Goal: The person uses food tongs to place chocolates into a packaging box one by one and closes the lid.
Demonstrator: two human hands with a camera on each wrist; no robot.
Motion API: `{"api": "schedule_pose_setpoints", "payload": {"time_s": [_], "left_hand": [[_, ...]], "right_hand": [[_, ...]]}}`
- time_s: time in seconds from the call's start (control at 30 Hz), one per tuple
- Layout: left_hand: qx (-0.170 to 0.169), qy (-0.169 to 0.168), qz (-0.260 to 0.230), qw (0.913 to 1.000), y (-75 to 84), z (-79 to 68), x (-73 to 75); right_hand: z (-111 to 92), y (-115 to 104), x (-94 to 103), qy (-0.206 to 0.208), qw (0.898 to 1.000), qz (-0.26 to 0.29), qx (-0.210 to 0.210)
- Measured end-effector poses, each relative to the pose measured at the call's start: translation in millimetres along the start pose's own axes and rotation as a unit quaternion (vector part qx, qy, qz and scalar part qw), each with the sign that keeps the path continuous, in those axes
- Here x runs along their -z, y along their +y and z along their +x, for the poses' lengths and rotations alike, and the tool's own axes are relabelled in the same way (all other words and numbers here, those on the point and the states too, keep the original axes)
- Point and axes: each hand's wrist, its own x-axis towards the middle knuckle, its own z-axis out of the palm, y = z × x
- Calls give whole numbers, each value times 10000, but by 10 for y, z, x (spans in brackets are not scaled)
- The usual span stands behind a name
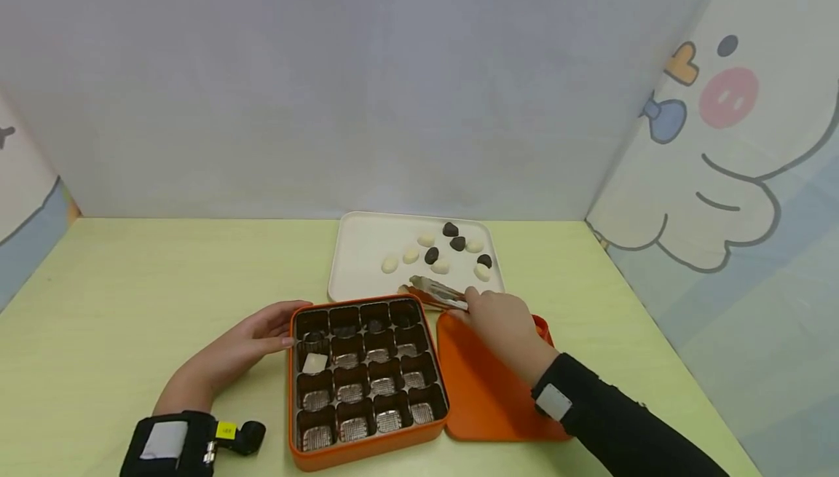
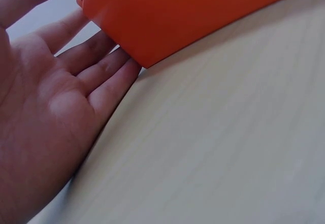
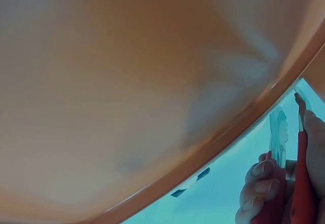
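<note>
At the far edge of the surface point(image 1: 164, 266) sits a white tray point(image 1: 360, 237), with white pieces point(image 1: 390, 264) and dark pieces point(image 1: 431, 255) scattered mostly over its right half. Nearer lies an orange box point(image 1: 373, 446) fitted with a brown insert point(image 1: 354, 430), four compartments by four; one white block point(image 1: 314, 363) rests in the leftmost column, second row from the far side. An orange lid point(image 1: 498, 404) lies flat just beside the box's right edge. At the lid's far right corner, a red-orange object point(image 1: 541, 327) shows only partly behind the right hand point(image 1: 505, 328), whose forearm also covers some of the lid.

The right hand's fingers wrap the red handles of a pair of tongs point(image 1: 439, 291). Their tips stand apart at the tray's near edge, by the box's far right corner, short of the scattered pieces; whether they hold anything cannot be told. The left hand point(image 1: 239, 346) has its fingers fairly straight and spread, touching the box at its far left corner.
</note>
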Motion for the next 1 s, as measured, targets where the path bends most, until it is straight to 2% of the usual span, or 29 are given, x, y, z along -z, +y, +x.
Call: {"api": "schedule_pose_setpoints", "payload": {"time_s": [0.27,0.4,0.7,1.0], "left_hand": [[5,-41,20,10000,27,2,-20],[-1,-42,48,10000,35,5,-29],[-48,-65,106,9999,43,20,-28],[-32,-8,25,10000,23,3,-14]], "right_hand": [[62,34,33,-78,9997,-120,-220],[69,131,-17,-200,9986,-176,-458],[-47,415,-43,-679,9940,184,-838],[-124,550,-53,-592,9948,238,-797]]}}
